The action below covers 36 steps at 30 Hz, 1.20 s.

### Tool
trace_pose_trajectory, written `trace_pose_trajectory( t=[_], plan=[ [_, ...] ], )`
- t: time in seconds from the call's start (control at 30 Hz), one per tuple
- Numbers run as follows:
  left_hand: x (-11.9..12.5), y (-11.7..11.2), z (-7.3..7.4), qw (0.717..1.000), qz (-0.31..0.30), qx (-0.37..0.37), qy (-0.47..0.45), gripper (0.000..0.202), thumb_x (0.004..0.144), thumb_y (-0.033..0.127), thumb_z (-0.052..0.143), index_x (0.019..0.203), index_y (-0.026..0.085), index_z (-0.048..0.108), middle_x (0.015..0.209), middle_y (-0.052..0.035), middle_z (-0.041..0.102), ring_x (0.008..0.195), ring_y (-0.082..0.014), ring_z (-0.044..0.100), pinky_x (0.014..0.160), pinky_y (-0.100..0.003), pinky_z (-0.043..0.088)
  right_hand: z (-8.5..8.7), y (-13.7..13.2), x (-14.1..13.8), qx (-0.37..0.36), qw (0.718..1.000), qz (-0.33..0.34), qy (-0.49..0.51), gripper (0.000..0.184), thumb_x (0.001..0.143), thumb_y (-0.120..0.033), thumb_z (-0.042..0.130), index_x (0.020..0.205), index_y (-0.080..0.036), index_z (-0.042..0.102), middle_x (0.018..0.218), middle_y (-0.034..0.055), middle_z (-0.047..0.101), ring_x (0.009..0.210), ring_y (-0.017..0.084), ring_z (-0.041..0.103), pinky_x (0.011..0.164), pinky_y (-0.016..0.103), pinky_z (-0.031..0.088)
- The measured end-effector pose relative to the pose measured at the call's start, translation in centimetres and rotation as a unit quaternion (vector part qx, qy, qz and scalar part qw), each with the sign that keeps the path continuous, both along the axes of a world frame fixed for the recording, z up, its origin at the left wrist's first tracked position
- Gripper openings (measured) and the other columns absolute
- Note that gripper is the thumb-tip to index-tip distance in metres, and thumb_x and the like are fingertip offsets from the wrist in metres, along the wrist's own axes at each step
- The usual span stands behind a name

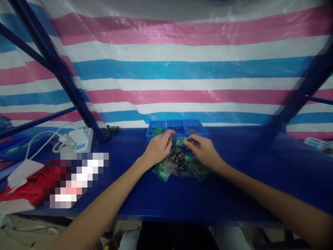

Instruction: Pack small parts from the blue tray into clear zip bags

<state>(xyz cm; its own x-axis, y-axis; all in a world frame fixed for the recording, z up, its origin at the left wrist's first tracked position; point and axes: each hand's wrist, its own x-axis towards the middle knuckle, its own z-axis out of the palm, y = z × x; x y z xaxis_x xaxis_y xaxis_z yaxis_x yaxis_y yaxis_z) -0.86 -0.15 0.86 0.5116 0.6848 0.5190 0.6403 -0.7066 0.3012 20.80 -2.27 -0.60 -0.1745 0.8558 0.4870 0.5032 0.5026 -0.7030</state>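
My right hand (204, 151) pinches a small green plastic bag (180, 141) by its right end. At the bag's left end, my left hand (158, 146) is closed with its fingers curled together; what they hold, if anything, is hidden. Just below both hands, a clear bag of small black and silver parts (178, 158) lies on the blue table (145, 199). More green bags (162, 171) lie around it, partly under my right hand. Behind my hands stands a blue tray (204, 130) with three compartments; green bags fill the left one and a few small pieces lie in the others.
A white power strip (84, 140) with cables and a black cable (113, 129) lie at the back left. Nearer is a red bag (39, 185) beside a blurred-out object (75, 184). Blue frame posts (70, 90) and a striped sheet (182, 69) bound the table's far side.
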Motion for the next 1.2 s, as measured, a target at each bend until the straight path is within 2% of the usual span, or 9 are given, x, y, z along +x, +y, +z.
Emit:
trace_pose_trajectory(
  t=[0.13, 0.3, 0.47, 0.7, 0.87, 0.93, 1.03, 1.1, 1.2],
  plan=[
    [0.0, 0.1, -0.4, 1.000, -0.027, 0.006, -0.001, 0.045, 0.098, 0.017, 0.041, 0.142, 0.019, 0.040, 0.114, -0.0098, 0.063, 0.091, -0.0189, 0.062, 0.083, -0.032, 0.048, -0.1, 0.1, 0.2, -0.054, 0.997, 0.008, 0.051, 0.027, 0.092, -0.045, 0.059, 0.083, -0.020, 0.062, 0.066, 0.0013, 0.066, 0.058, 0.017, 0.061, 0.058, 0.031, 0.048],
    [0.0, -0.1, -0.5, 0.999, -0.044, -0.002, 0.031, 0.071, 0.091, 0.015, 0.052, 0.155, 0.026, 0.024, 0.121, -0.0082, 0.059, 0.084, -0.0167, 0.061, 0.082, -0.032, 0.050, 0.1, 0.1, 0.1, -0.087, 0.993, 0.026, 0.071, 0.032, 0.091, -0.049, 0.059, 0.077, -0.020, 0.058, 0.061, -0.0002, 0.063, 0.055, 0.015, 0.059, 0.054, 0.029, 0.044],
    [0.0, -0.2, -0.2, 0.997, -0.050, 0.000, 0.054, 0.063, 0.092, 0.025, 0.061, 0.149, 0.028, 0.036, 0.126, -0.0074, 0.056, 0.083, -0.0158, 0.061, 0.092, -0.037, 0.050, 0.2, -0.1, 0.0, -0.117, 0.987, 0.041, 0.105, 0.030, 0.090, -0.047, 0.061, 0.078, -0.020, 0.058, 0.060, -0.0005, 0.063, 0.053, 0.014, 0.058, 0.052, 0.029, 0.045],
    [-0.1, -0.4, 0.1, 0.997, -0.044, -0.003, 0.058, 0.060, 0.094, 0.040, 0.063, 0.148, 0.028, 0.040, 0.129, -0.0092, 0.053, 0.094, -0.0202, 0.063, 0.086, -0.035, 0.051, 0.3, -0.1, -0.1, -0.117, 0.985, 0.064, 0.113, 0.031, 0.090, -0.050, 0.061, 0.081, -0.020, 0.059, 0.062, -0.0010, 0.062, 0.055, 0.015, 0.060, 0.052, 0.029, 0.046],
    [-0.1, -0.5, 0.3, 0.998, -0.040, -0.002, 0.048, 0.056, 0.094, 0.042, 0.060, 0.145, 0.026, 0.041, 0.130, -0.0095, 0.053, 0.099, -0.0221, 0.061, 0.085, -0.035, 0.051, 0.6, -0.4, -0.2, -0.111, 0.985, 0.076, 0.108, 0.031, 0.091, -0.049, 0.059, 0.093, -0.018, 0.062, 0.067, 0.0004, 0.064, 0.060, 0.016, 0.062, 0.054, 0.029, 0.049],
    [-0.1, -0.5, 0.5, 0.999, -0.035, 0.002, 0.039, 0.055, 0.095, 0.041, 0.059, 0.144, 0.025, 0.041, 0.130, -0.0099, 0.053, 0.100, -0.0227, 0.061, 0.085, -0.036, 0.051, 0.5, -0.5, -0.2, -0.105, 0.985, 0.082, 0.114, 0.035, 0.092, -0.049, 0.059, 0.108, -0.018, 0.062, 0.074, 0.0026, 0.067, 0.066, 0.018, 0.066, 0.056, 0.030, 0.051],
    [-0.1, -0.5, 0.6, 0.999, -0.026, 0.005, 0.030, 0.054, 0.095, 0.041, 0.058, 0.143, 0.024, 0.042, 0.131, -0.0106, 0.052, 0.095, -0.0216, 0.061, 0.082, -0.035, 0.051, 0.4, -0.7, -0.2, -0.074, 0.987, 0.083, 0.112, 0.058, 0.091, -0.046, 0.062, 0.140, -0.019, 0.048, 0.104, 0.0118, 0.070, 0.083, 0.022, 0.071, 0.061, 0.033, 0.056],
    [-0.1, -0.4, 0.5, 0.999, -0.021, 0.009, 0.025, 0.054, 0.095, 0.041, 0.058, 0.143, 0.024, 0.042, 0.130, -0.0106, 0.051, 0.089, -0.0196, 0.060, 0.080, -0.035, 0.051, 0.3, -0.9, -0.2, -0.035, 0.993, 0.082, 0.083, 0.071, 0.090, -0.043, 0.063, 0.152, -0.022, 0.036, 0.128, 0.0188, 0.063, 0.090, 0.024, 0.071, 0.066, 0.034, 0.057],
    [-0.2, -0.3, 0.3, 1.000, -0.016, 0.018, 0.018, 0.054, 0.095, 0.042, 0.058, 0.143, 0.024, 0.041, 0.126, -0.0103, 0.051, 0.084, -0.0179, 0.060, 0.079, -0.035, 0.052, 0.4, -1.1, -0.2, 0.016, 0.999, 0.052, -0.004, 0.074, 0.090, -0.039, 0.062, 0.155, -0.020, 0.034, 0.130, 0.0204, 0.063, 0.081, 0.022, 0.070, 0.064, 0.034, 0.056]
  ],
)
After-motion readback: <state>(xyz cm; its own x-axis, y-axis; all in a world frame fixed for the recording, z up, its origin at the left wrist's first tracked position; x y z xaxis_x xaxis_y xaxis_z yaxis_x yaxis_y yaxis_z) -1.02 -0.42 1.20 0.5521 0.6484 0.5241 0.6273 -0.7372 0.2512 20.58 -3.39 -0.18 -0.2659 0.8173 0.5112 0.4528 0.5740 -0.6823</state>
